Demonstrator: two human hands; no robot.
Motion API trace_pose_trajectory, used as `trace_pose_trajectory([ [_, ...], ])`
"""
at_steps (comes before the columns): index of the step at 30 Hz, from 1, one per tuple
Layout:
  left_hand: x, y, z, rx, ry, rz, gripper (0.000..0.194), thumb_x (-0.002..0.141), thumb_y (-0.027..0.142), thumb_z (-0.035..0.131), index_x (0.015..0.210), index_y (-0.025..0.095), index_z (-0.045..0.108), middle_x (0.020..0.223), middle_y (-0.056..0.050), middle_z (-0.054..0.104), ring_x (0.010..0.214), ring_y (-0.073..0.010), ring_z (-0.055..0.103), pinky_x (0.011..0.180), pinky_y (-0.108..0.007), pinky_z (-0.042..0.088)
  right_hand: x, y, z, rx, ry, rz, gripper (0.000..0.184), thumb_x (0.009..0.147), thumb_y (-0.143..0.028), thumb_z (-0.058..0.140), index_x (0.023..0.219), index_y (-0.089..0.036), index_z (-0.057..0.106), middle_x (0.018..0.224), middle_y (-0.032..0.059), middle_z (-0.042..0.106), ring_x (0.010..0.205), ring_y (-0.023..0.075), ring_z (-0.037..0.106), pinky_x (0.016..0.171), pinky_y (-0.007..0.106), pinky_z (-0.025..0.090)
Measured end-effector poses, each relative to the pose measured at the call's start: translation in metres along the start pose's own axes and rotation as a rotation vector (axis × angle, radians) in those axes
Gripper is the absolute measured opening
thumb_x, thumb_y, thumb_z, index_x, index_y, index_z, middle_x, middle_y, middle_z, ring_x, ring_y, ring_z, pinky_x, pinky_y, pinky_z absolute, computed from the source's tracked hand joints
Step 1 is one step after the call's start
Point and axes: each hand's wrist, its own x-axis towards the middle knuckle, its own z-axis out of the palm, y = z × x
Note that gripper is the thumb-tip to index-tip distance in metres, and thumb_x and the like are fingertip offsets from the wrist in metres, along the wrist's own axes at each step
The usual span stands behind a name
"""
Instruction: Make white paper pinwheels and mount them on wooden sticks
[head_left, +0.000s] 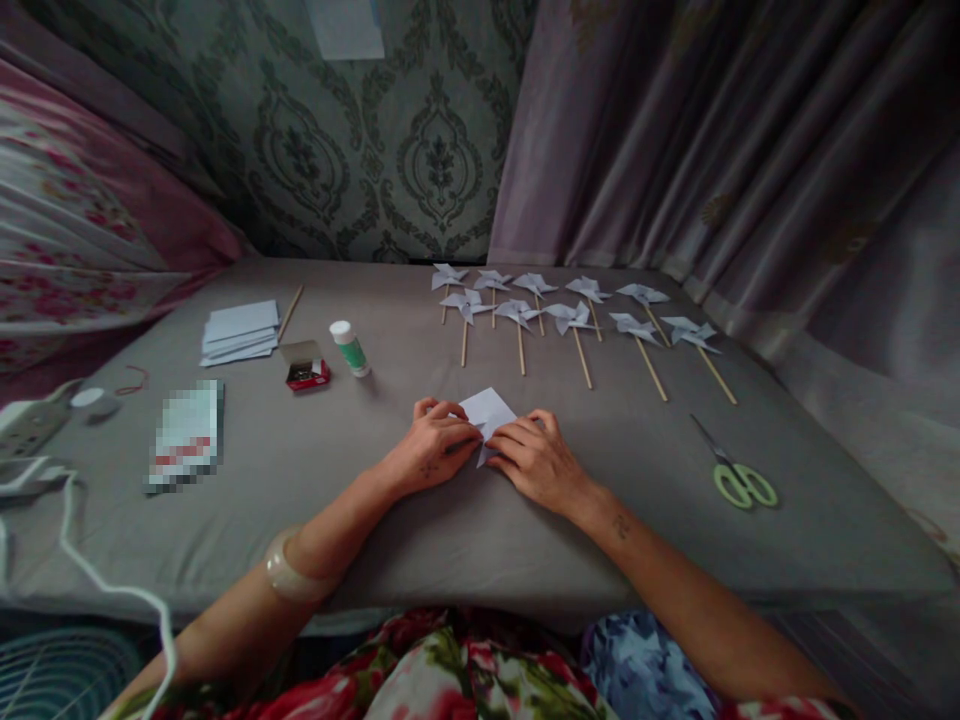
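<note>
A white sheet of paper, partly folded, lies on the grey cloth in front of me. My left hand grips its left side, fingers bent and pressed together on the paper. From the other side my right hand pinches it, with the fingertips of both hands almost meeting at the paper's middle. The fingers cover much of the lower paper, so the exact folds are hidden. Beyond my hands, several finished paper pinwheels on wooden sticks lie in two rows.
To the left are a stack of white paper, a wooden stick, an open red box of small metal pieces, a glue bottle and a blurred packet. Green-handled scissors lie right. A white cable hangs at front left.
</note>
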Motion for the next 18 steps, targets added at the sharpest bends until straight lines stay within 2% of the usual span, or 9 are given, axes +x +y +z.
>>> trace_pose_trajectory([
  [9, 0.0028, 0.0056, -0.0080, -0.078, -0.045, 0.010, 0.022, 0.093, 0.033, 0.051, 0.088, 0.022, 0.069, 0.092, -0.002, 0.074, 0.100, -0.0190, 0.058, 0.095, -0.041, 0.023, -0.0019, 0.0003, 0.0062, 0.034, 0.113, -0.011, 0.017, 0.092, -0.027, 0.055, 0.085, -0.021, 0.068, 0.094, 0.0023, 0.072, 0.087, 0.0146, 0.061, 0.093, 0.037, 0.027],
  [18, 0.0020, 0.0028, -0.0020, -0.012, -0.001, 0.048, 0.025, 0.092, 0.033, 0.052, 0.079, 0.022, 0.070, 0.097, -0.003, 0.072, 0.098, -0.0190, 0.055, 0.091, -0.040, 0.027, -0.0016, -0.0038, 0.0073, 0.161, 0.122, 0.219, 0.009, 0.087, -0.026, 0.062, 0.083, -0.022, 0.069, 0.114, 0.0046, 0.066, 0.104, 0.0203, 0.058, 0.093, 0.040, 0.030],
])
